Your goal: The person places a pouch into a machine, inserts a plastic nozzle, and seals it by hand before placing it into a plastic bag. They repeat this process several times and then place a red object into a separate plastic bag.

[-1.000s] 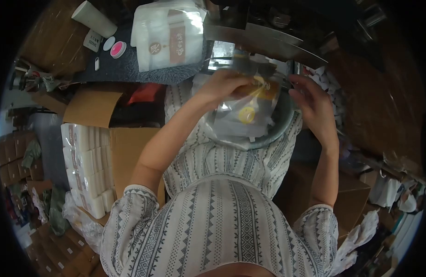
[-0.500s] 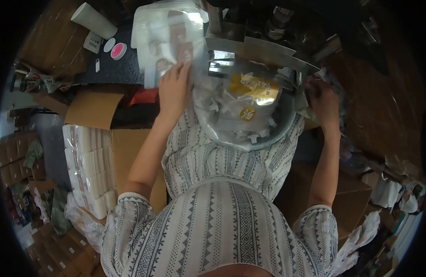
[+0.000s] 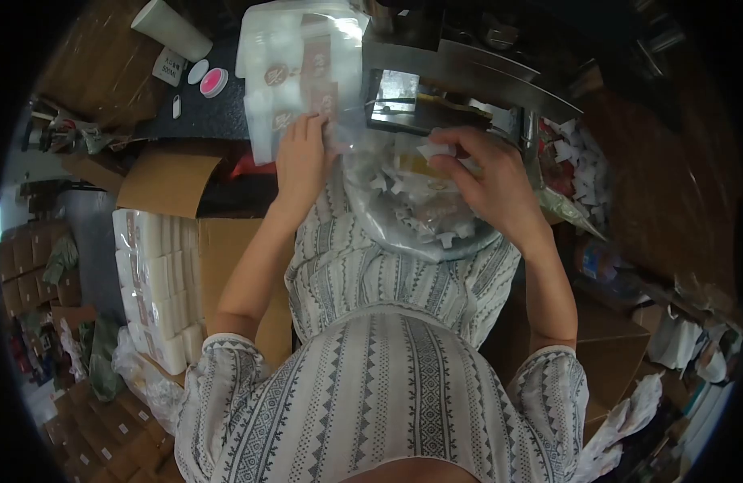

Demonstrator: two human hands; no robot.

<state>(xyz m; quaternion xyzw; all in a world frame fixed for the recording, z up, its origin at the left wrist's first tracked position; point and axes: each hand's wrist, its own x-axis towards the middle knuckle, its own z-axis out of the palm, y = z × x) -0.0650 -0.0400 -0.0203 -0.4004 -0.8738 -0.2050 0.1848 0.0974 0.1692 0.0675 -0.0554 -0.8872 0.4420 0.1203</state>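
Dim interior, plastic glare, curved edges, black corners

The bare left hand [image 3: 303, 157] lies palm down, fingers together. The bare right hand [image 3: 488, 173] (elbow bent) pinches, fingers curled inward.

A small pale card [image 3: 169, 67] beside the white cup [image 3: 171, 30] reads "500ML" under a line of small Chinese characters. The brown print on the stacked pouches [image 3: 295, 56] is too blurred to read.
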